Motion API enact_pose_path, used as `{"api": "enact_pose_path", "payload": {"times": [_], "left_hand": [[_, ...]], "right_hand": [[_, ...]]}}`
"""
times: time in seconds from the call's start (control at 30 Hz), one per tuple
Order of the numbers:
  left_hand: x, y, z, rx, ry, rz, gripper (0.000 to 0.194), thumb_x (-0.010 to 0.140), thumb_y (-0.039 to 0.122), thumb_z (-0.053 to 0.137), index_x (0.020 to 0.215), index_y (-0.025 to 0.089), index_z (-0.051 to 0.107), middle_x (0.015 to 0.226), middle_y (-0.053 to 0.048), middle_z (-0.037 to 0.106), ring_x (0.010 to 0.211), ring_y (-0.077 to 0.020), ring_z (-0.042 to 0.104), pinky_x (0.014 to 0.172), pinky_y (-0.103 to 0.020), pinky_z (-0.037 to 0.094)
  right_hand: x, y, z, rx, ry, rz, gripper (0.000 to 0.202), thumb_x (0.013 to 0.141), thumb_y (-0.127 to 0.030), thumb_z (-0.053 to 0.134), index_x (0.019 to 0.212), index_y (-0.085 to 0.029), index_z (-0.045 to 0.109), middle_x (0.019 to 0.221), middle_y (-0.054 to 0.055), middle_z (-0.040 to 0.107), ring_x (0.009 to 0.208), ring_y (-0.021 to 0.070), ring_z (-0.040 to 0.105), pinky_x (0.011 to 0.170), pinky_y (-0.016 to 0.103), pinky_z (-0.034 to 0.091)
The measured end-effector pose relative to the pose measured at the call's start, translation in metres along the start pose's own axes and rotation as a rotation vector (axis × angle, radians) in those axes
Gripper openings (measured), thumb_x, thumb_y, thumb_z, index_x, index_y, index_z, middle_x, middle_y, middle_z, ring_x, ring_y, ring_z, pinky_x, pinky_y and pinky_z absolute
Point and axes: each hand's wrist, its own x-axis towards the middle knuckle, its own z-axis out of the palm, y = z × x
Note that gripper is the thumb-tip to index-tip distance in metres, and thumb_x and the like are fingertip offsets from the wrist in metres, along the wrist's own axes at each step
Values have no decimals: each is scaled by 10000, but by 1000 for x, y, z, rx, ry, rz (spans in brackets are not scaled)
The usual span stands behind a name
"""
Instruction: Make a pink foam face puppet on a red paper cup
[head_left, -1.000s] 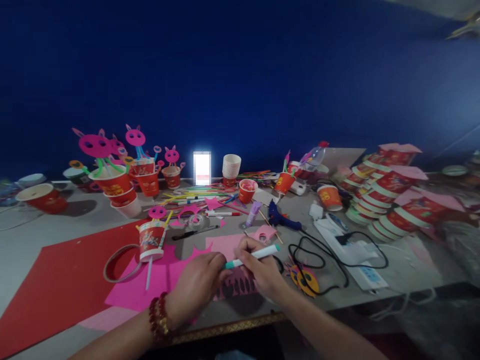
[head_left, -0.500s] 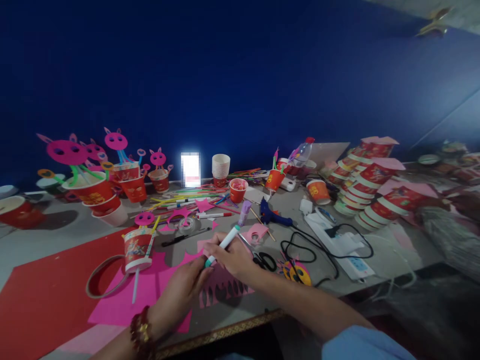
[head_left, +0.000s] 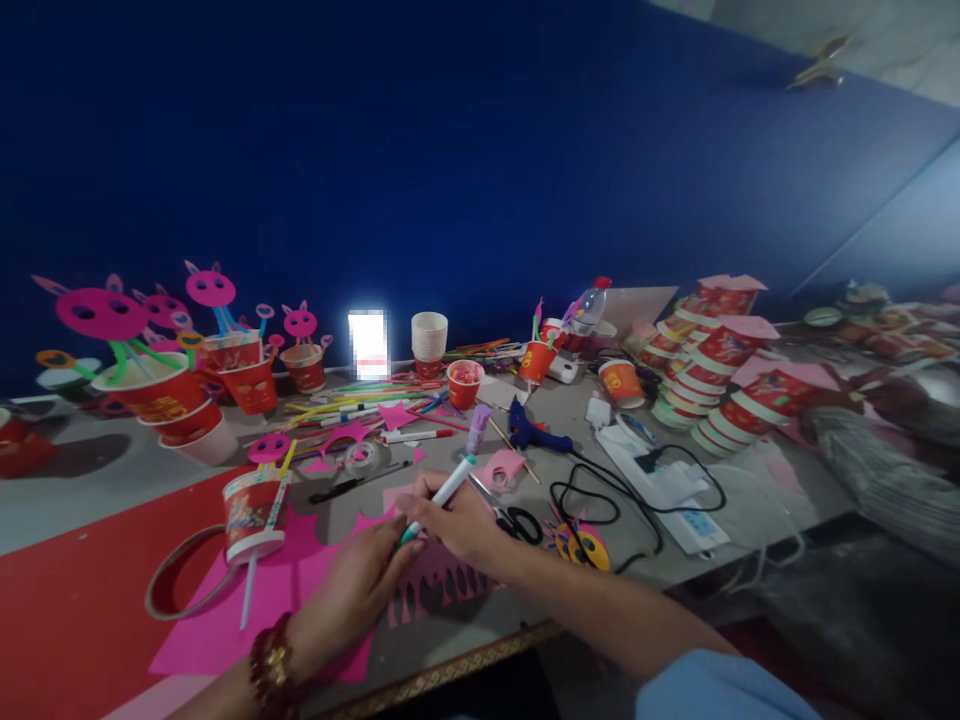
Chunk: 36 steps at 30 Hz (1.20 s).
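Observation:
A white marker with teal ends [head_left: 448,490] is held between both hands over the pink cut paper [head_left: 435,595]. My right hand [head_left: 457,520] is closed around its upper part. At the lower teal end, my left hand [head_left: 360,570] is closed with its fingertips against the marker. Bright magenta sheets [head_left: 202,620] lie under and left of my left hand. A decorated cup with a pink head [head_left: 255,510] rests on them. Black-handled scissors [head_left: 519,524] lie just right of my right hand.
Beyond the hands are pens and pipe cleaners [head_left: 360,405]. A blue glue gun [head_left: 536,430] with a looped black cable and a power strip [head_left: 675,505] lie right. Stacked red cups [head_left: 739,415] stand farther right, beside another person's sleeve [head_left: 877,460]. Finished cup figures [head_left: 161,390] stand left.
The view has shifted slightly, moving the table items left in the picture. Both hands still hold the marker. At the far right, more of another person's arm and hand shows.

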Motion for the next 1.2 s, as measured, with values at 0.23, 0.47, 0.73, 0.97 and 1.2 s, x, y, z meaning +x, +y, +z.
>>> {"api": "enact_pose_path", "payload": {"times": [0.23, 0.47, 0.73, 0.97, 1.2], "left_hand": [[-7, 10, 23, -516, -67, -88, 475, 973, 584, 339, 693, 215, 447, 581, 40, 446, 516, -122, 399, 506, -235, 346], [-18, 26, 20, -987, -250, -206, 510, 935, 645, 395, 659, 217, 382, 533, 89, 307, 425, -74, 252, 425, -213, 234], [-23, 41, 14, -1217, -368, -295, 514, 891, 664, 474, 658, 223, 347, 517, 105, 273, 409, -62, 171, 404, -205, 189], [-25, 31, 8, -354, -80, -56, 390, 968, 530, 411, 775, 205, 510, 681, 2, 551, 613, -151, 483, 590, -260, 352], [-15, 32, -10, 411, -61, 19, 284, 1000, 340, 365, 869, 202, 576, 756, -60, 683, 680, -250, 642, 580, -305, 368]], "right_hand": [[-7, -14, 3, 43, 67, 29, 522, 810, -607, 658, 540, -191, 496, 437, -97, 358, 392, 56, 298, 392, 213, 207], [-19, -25, 7, 197, 99, 105, 524, 745, -630, 704, 550, -181, 520, 431, -98, 362, 371, 41, 260, 361, 206, 155], [-24, -26, 9, 203, 140, 166, 530, 737, -653, 696, 567, -175, 541, 422, -99, 370, 350, 36, 249, 345, 201, 138], [-24, -27, 9, 87, 120, 40, 495, 805, -589, 680, 574, -169, 556, 496, -73, 402, 409, 50, 314, 371, 196, 199], [-20, -23, 11, 123, 144, 61, 464, 808, -546, 687, 581, -190, 493, 477, -95, 353, 404, 53, 256, 393, 209, 186]]}}
